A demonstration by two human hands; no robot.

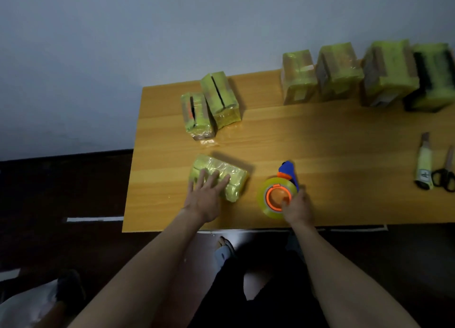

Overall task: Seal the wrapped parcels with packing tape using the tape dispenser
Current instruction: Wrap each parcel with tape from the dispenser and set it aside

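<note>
Near the table's (320, 135) front edge, the left hand (206, 199) presses spread fingers on a wrapped parcel (221, 175). Beside it, the right hand (298, 207) grips the tape dispenser (280, 192), fingers curled around its handle.

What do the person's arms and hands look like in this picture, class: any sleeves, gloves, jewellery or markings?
Both forearms are bare, with no sleeves in view. The left hand and the right hand wear no gloves. No rings, watch, bands or markings show on the fingers or wrists, though the picture is dim and slightly blurred.
</note>
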